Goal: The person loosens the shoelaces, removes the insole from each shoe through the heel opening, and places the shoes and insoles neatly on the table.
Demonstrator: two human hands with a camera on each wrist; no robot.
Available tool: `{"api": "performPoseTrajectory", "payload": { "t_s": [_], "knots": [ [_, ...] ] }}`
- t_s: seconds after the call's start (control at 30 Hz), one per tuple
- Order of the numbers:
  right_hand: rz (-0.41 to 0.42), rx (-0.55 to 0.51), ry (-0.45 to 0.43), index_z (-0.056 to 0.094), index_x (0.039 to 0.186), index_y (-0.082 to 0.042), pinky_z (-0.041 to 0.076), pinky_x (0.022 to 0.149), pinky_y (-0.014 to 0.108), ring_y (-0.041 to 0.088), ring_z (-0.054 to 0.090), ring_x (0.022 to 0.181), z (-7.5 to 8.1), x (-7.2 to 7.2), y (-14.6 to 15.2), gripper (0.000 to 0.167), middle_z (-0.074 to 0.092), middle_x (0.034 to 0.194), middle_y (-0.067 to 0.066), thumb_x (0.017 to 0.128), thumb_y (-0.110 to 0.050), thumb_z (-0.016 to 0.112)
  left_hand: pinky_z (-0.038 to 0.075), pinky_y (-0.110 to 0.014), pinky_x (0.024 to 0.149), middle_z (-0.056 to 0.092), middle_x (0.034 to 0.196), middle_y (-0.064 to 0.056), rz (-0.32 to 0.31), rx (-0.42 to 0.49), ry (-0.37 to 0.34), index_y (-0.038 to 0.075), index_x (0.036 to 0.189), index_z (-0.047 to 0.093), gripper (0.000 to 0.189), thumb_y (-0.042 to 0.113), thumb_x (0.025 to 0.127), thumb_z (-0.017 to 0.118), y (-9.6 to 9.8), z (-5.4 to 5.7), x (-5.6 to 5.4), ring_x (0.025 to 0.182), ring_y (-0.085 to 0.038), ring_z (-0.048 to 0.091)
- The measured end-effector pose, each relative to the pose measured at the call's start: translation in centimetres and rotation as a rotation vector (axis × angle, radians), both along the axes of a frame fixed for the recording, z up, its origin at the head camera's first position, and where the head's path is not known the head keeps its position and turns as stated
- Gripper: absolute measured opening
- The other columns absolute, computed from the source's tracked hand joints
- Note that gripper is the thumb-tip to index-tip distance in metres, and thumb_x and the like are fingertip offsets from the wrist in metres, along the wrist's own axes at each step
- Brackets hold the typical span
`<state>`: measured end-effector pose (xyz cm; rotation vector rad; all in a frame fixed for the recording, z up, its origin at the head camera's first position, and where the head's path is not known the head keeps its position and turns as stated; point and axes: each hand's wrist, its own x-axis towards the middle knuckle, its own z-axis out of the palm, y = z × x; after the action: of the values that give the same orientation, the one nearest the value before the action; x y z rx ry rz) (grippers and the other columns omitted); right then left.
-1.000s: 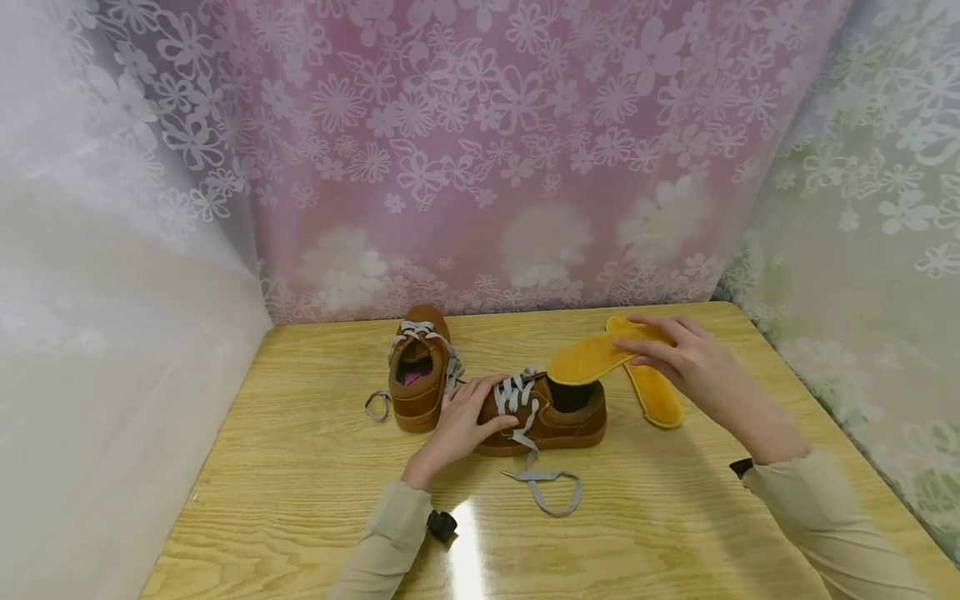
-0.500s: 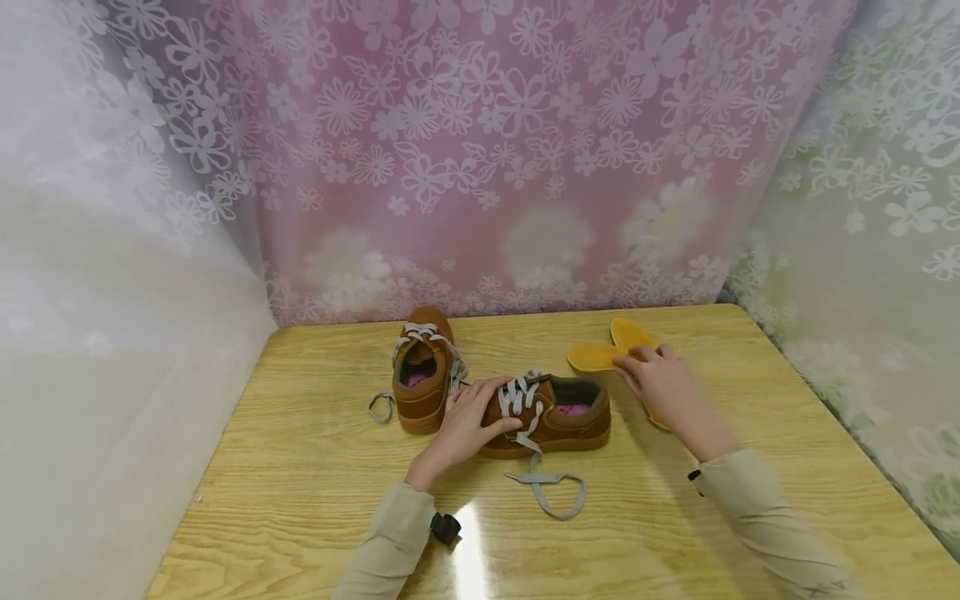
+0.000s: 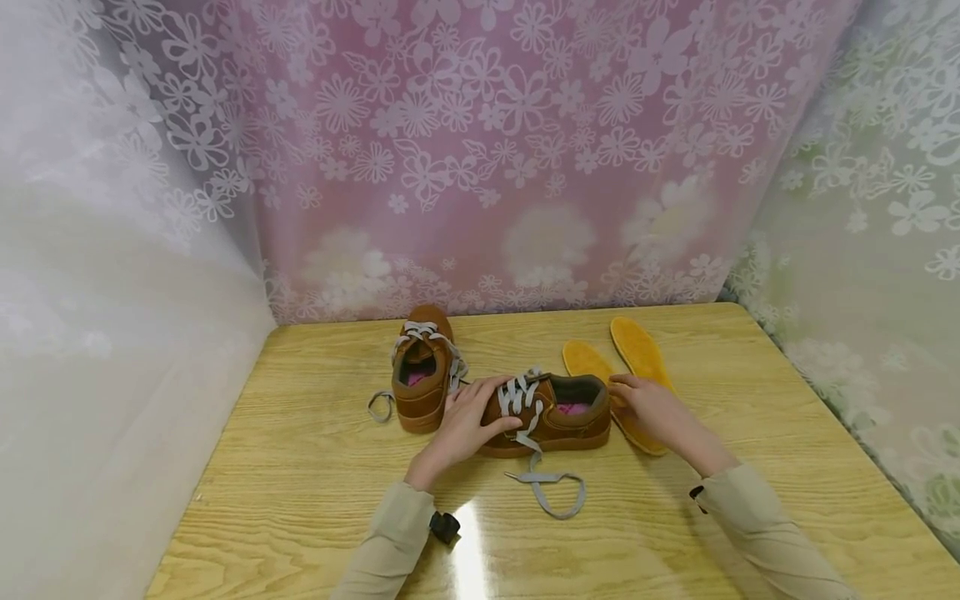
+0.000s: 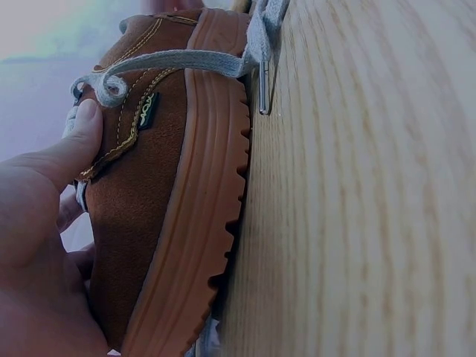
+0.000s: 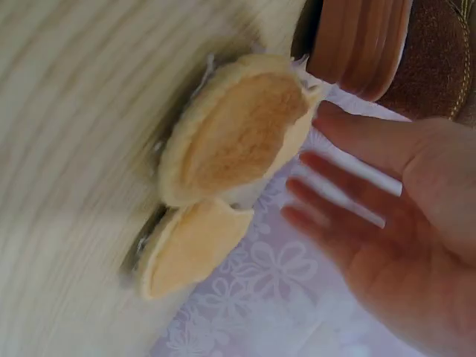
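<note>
In the head view my left hand (image 3: pixel 468 423) grips the front of a brown lace-up shoe (image 3: pixel 570 435), its thumb on the near side by the grey laces. The left wrist view shows that thumb pressed on the brown shoe (image 4: pixel 149 186) above its ridged sole. My right hand (image 3: pixel 656 410) is over the front yellow insole (image 3: pixel 587 358), close to the shoe's heel. In the right wrist view the fingers of the right hand (image 5: pixel 387 216) are extended beside the insole (image 5: pixel 238 134), pinching nothing. A second yellow insole (image 3: pixel 637 342) lies just behind.
Another brown shoe (image 3: pixel 422 379) stands on the left with its toe pointing away. A loose lace (image 3: pixel 558 510) loops on the wooden table (image 3: pixel 300 500) in front of the held shoe. A pink floral curtain (image 3: pixel 480 167) hangs behind the table.
My right hand has lowered the insole from above the shoe opening to the table, right of the shoe, and let go. The two insoles now lie side by side. My left hand keeps its place.
</note>
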<state>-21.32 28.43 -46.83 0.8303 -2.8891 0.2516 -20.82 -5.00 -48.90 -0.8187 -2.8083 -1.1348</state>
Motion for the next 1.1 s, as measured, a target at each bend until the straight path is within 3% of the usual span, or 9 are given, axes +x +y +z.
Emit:
{"api": "performPoseTrajectory", "payload": {
  "t_s": [0.2, 0.4, 0.73, 1.0, 1.1],
  "knots": [
    [0.102, 0.022, -0.024, 0.075, 0.110, 0.002, 0.058, 0.078, 0.045, 0.037, 0.070, 0.095, -0.6, -0.5, 0.2, 0.020, 0.069, 0.117, 0.022, 0.091, 0.005, 0.070, 0.021, -0.063, 0.116, 0.045, 0.154, -0.003, 0.004, -0.003, -0.002, 0.025, 0.155, 0.040, 0.068, 0.050, 0.097, 0.064, -0.2, 0.0, 0.0, 0.144, -0.027, 0.039],
    [0.061, -0.033, -0.099, 0.075, 0.113, 0.001, 0.055, 0.088, 0.051, 0.042, 0.067, 0.107, -1.2, -2.2, -0.3, 0.022, 0.066, 0.123, 0.024, 0.093, 0.004, 0.067, 0.021, -0.064, 0.116, 0.046, 0.153, -0.004, 0.008, -0.002, -0.004, 0.024, 0.155, 0.041, 0.068, 0.048, 0.096, 0.066, -0.2, 0.1, 0.2, 0.143, -0.028, 0.040],
    [0.028, -0.037, -0.135, 0.074, 0.114, 0.002, 0.054, 0.091, 0.053, 0.043, 0.062, 0.111, -1.7, -4.7, -0.5, 0.025, 0.064, 0.124, 0.024, 0.089, 0.002, 0.075, 0.022, -0.064, 0.115, 0.047, 0.152, -0.005, 0.003, 0.004, -0.005, 0.021, 0.155, 0.041, 0.069, 0.048, 0.096, 0.066, -0.1, 0.0, 0.3, 0.142, -0.028, 0.042],
    [0.009, -0.004, -0.162, 0.073, 0.118, 0.001, 0.055, 0.087, 0.052, 0.044, 0.063, 0.109, -0.8, -5.2, -0.9, 0.031, 0.063, 0.123, 0.024, 0.088, 0.007, 0.073, 0.022, -0.064, 0.115, 0.047, 0.152, -0.005, -0.005, -0.001, 0.006, 0.023, 0.155, 0.040, 0.070, 0.049, 0.096, 0.066, -0.1, 0.2, 0.2, 0.141, -0.028, 0.042],
    [0.004, -0.058, -0.153, 0.072, 0.120, 0.002, 0.056, 0.082, 0.051, 0.043, 0.065, 0.105, -0.2, -5.6, -1.1, 0.028, 0.065, 0.121, 0.025, 0.092, 0.005, 0.069, 0.021, -0.064, 0.116, 0.046, 0.153, -0.005, -0.006, -0.009, 0.002, 0.024, 0.156, 0.039, 0.070, 0.049, 0.096, 0.066, 0.0, 0.3, 0.1, 0.142, -0.028, 0.042]
  ]
}}
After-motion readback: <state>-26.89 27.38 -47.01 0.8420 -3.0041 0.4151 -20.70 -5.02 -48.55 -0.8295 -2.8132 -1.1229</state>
